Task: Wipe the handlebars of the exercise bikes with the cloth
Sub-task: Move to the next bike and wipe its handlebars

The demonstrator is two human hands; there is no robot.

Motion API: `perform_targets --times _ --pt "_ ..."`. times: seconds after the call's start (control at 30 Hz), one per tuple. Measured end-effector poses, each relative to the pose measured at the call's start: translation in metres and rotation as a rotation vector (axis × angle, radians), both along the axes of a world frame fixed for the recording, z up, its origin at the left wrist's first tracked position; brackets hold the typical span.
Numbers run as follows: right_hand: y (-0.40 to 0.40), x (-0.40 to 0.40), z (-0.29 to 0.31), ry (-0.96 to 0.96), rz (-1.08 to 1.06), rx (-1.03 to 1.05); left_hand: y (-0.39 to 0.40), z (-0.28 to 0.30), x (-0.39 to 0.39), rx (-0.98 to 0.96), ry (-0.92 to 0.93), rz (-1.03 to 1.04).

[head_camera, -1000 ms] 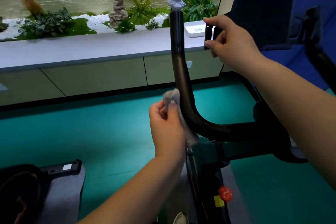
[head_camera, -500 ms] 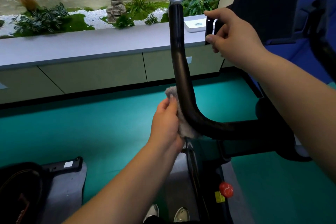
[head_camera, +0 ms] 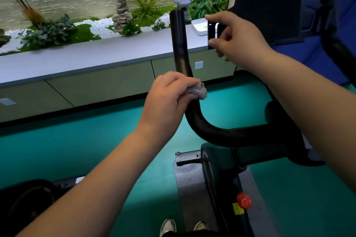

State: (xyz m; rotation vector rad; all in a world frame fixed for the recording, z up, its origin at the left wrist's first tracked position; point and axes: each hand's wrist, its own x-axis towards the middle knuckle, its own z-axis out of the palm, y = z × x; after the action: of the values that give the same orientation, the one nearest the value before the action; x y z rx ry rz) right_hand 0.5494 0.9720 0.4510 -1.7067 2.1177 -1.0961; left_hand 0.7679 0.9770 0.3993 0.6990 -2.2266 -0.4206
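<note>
Cloth (head_camera: 198,91): small grey wad, centre frame, pressed on the left handlebar (head_camera: 180,48) just above its bend. Left hand (head_camera: 167,100) wraps bar and cloth, fingers clamped round both. Step in hand, as I judge: wiping the upright horn. Bare black bar runs on toward 12 o'clock; next move likely calls for sliding the grip up it with steady pressure. Right hand (head_camera: 237,42), at 1 o'clock, pinches a dark bracket (head_camera: 212,34), fingers curled on its edge. Red knob (head_camera: 244,200) at 5 o'clock.
</note>
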Motion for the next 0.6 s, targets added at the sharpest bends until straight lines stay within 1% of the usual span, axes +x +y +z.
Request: perform_targets --times 0.17,0.23,0.3,0.37,0.43,0.47,0.53,0.6 --pt "0.002 -0.001 -0.001 -0.036 0.018 -0.019 0.003 0.020 0.005 -0.281 -0.379 -0.205" --pt "0.003 -0.001 -0.001 -0.032 0.014 -0.024 -0.001 0.030 0.002 -0.341 -0.469 -0.203" --pt "0.003 0.000 0.000 -0.022 0.011 -0.021 -0.008 0.043 -0.011 -0.335 -0.561 -0.149" --pt "0.004 0.001 0.001 -0.006 0.011 -0.015 -0.009 0.051 -0.024 -0.309 -0.727 -0.114" --pt "0.006 0.001 0.002 0.006 0.010 -0.009 -0.002 0.052 -0.033 -0.337 -0.894 -0.146" --pt "0.006 0.001 0.003 0.009 0.009 -0.006 0.003 0.051 -0.035 -0.356 -0.944 -0.190" --pt "0.006 0.002 0.004 0.012 0.009 0.001 0.010 0.055 -0.035 -0.337 -0.976 -0.266" --pt "0.007 0.003 0.005 0.008 0.009 0.005 0.003 0.063 -0.042 -0.262 -0.986 -0.244"
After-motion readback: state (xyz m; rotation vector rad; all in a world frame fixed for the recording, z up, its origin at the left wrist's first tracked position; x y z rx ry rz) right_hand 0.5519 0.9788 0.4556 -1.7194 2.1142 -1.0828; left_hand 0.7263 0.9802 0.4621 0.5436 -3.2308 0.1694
